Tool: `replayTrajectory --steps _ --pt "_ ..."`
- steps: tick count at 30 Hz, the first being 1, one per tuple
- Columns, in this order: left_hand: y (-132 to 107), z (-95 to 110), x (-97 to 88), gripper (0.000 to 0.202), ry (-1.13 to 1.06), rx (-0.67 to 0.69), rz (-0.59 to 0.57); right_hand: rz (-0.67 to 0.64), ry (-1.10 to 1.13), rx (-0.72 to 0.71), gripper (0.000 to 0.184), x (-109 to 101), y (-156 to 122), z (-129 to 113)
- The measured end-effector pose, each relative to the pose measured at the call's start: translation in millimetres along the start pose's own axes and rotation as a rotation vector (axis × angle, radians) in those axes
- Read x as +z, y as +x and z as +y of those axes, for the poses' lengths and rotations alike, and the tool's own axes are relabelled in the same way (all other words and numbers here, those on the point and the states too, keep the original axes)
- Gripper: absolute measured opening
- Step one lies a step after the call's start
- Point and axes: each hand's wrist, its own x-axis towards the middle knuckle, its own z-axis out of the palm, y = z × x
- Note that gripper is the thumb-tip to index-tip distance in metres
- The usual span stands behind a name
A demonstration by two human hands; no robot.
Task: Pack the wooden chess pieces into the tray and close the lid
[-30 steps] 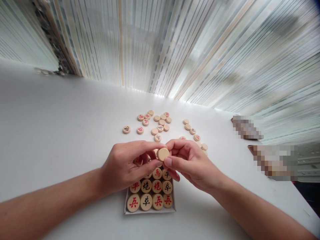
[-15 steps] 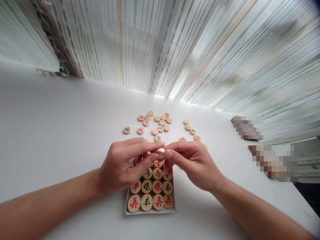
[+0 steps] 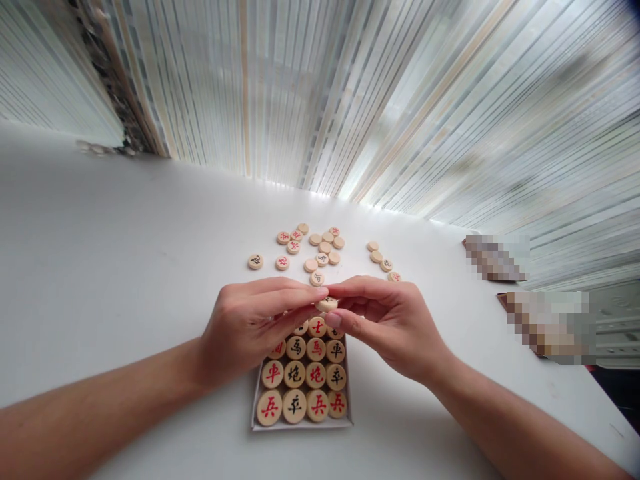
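A small white box (image 3: 301, 424) on the white table holds rows of round wooden chess pieces (image 3: 295, 405) with red and black characters. Above the box's far end, my left hand (image 3: 250, 325) and my right hand (image 3: 387, 320) meet fingertip to fingertip. Both pinch one pale wooden piece (image 3: 327, 304), held edge-on between thumbs and forefingers. The far rows of the box are partly hidden under my hands.
Several loose wooden pieces (image 3: 316, 250) lie scattered on the table (image 3: 125, 267) beyond my hands, some face up, some blank side up. Blurred-out objects (image 3: 545, 320) sit at the right edge. A striped wall runs behind the table.
The piece in my fingers has turned from showing its flat blank face to lying edge-on, and both hands have moved slightly away from me and lower over the box.
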Motion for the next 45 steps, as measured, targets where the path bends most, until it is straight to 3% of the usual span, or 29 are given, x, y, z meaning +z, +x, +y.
replayTrajectory --steps 6,17,26,36,45 --pt "0 0 -1.4 0.022 -0.009 -0.015 -0.024 -0.023 -0.060 -0.079 0.028 -1 -1 0" --pt "2 2 0.3 0.016 -0.045 -0.023 -0.067 -0.093 -0.078 0.050 0.031 -2 -5 -4" --pt "1 2 1.8 0.022 0.001 0.018 -0.016 -0.095 -0.255 -0.012 0.030 -8 -14 -15" --pt "0 1 2.5 0.022 -0.031 0.028 -0.029 -0.096 -0.440 0.085 0.024 -21 -55 -16" --pt "0 -1 2.4 0.022 -0.024 0.032 -0.030 -0.202 -0.662 -0.010 0.013 -5 -81 -17"
